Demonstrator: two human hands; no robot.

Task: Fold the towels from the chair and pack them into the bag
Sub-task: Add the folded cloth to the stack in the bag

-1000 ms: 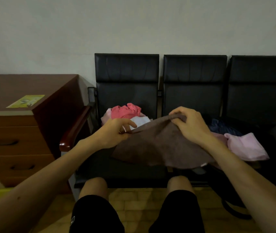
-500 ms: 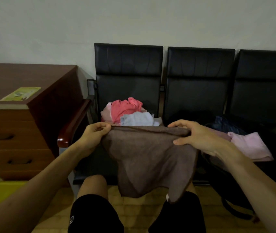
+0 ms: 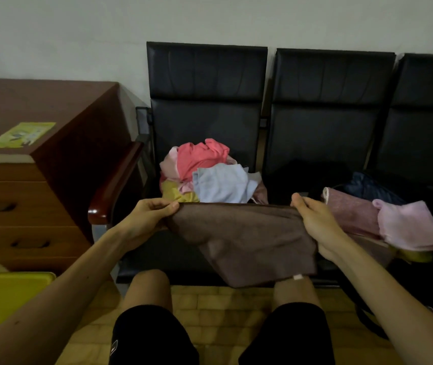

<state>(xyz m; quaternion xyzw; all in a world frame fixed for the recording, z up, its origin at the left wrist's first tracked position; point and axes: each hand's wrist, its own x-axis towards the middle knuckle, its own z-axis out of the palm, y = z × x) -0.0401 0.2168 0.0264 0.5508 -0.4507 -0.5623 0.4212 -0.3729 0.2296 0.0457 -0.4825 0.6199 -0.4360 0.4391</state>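
Everything here is placed from the brown towel (image 3: 249, 241), which is the piece in work.

Well to its left stands a wooden drawer cabinet (image 3: 25, 196). At the towel's upper left corner, the left hand (image 3: 152, 214) pinches the cloth between thumb and curled fingers. The towel's top edge runs taut and nearly level from that hand across to the other, so its long axis lies side to side in front of the person. The rest hangs down from that edge over the front of the chair seat (image 3: 162, 254), the lower hem slanting down to the right, where a small white tag (image 3: 298, 277) shows.

Just behind the top edge, on the same seat, lies the unfolded pile of towels (image 3: 210, 175). At the upper right corner the right hand (image 3: 315, 227) grips the cloth, thumb on top; its fingers are hidden under the fabric.

To the right of the towel lie a folded mauve towel (image 3: 352, 214) and a folded pink towel (image 3: 407, 227), with a dark shape behind them that is probably the bag (image 3: 370, 187); its opening cannot be made out.

With both corners held level, the fold likely comes from bringing one corner to the other, and the packing side is nearer the right hand.
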